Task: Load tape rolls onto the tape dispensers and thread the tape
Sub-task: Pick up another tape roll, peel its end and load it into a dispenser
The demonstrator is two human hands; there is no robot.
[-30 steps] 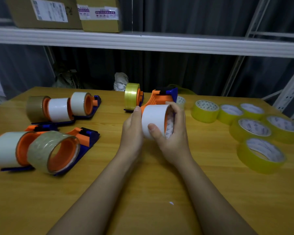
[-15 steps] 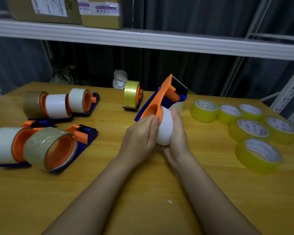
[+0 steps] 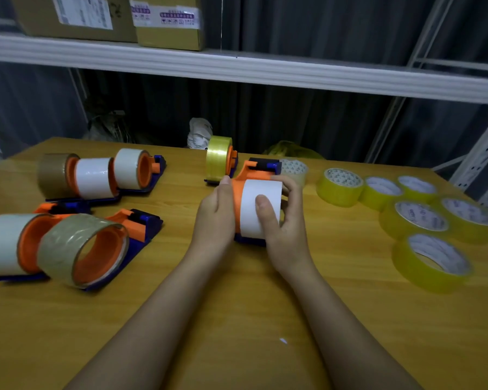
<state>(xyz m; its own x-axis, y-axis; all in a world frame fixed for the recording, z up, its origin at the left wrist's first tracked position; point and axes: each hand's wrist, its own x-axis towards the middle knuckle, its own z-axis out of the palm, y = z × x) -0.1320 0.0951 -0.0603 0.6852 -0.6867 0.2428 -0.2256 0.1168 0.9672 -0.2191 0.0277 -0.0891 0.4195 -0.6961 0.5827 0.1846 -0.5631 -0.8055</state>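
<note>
Both hands — left hand point(image 3: 214, 213), right hand point(image 3: 283, 220) — grip the white roll point(image 3: 261, 206) (dispenser point(image 3: 261, 171) mostly hidden).

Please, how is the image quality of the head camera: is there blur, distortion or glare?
Head view: dim, warm light; the white shelf beam bows from wide-angle distortion; the clear tape roll at lower left and the nearest yellow tape roll are smeared near the edges; the white tape roll between both hands is sharper; faint glare on the wooden table.

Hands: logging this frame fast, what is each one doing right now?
Left hand: fingers curled, holding the orange dispenser at its left side.
Right hand: gripping the white tape roll, thumb on its face.
</note>
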